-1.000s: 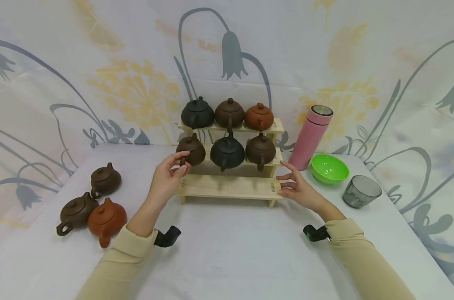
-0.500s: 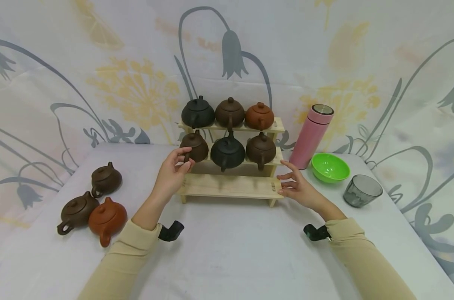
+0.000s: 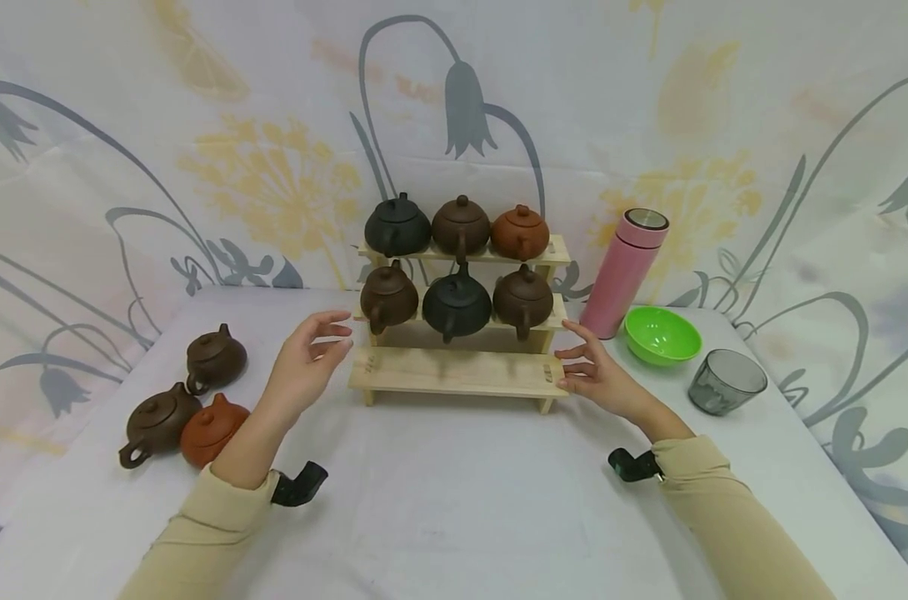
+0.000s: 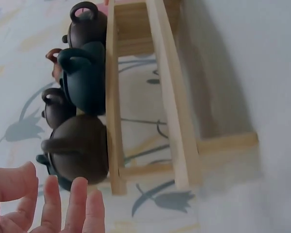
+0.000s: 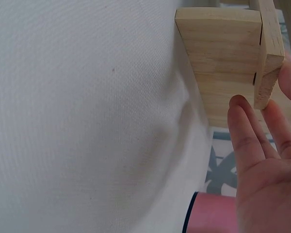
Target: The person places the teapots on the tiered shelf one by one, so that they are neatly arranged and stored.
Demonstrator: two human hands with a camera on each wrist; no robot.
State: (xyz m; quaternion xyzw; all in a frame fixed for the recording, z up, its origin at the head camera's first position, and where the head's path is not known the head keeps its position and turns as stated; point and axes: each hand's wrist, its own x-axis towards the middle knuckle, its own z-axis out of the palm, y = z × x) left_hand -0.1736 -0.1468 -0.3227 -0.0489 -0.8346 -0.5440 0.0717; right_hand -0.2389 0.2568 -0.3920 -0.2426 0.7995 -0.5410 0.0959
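Note:
Beside the left end of a three-tier wooden stand (image 3: 454, 372), my left hand (image 3: 307, 362) is apart from everything, its fingers loosely bent. The nearest piece is a dark brown teapot (image 3: 389, 297) on the middle shelf, also seen in the left wrist view. A black teapot (image 3: 456, 304) and another brown teapot (image 3: 523, 298) share that shelf. Above them sit a black teapot (image 3: 397, 227), a brown teapot (image 3: 460, 225) and a reddish teapot (image 3: 521, 233). With thumb and fingers, my right hand (image 3: 600, 379) holds the right end of the bottom board (image 5: 270, 63).
On the table's left are two brown teapots (image 3: 216, 360) and a reddish teapot (image 3: 210, 429), partly behind my left forearm. To the right stand a pink thermos (image 3: 621, 275), a green bowl (image 3: 662, 337) and a grey glass (image 3: 726, 383). A patterned cloth (image 3: 274, 150) hangs behind.
My left hand slid the left brown teapot slightly rightward on the middle shelf, let go of it and drew back to the left. The right hand stays at the stand's end.

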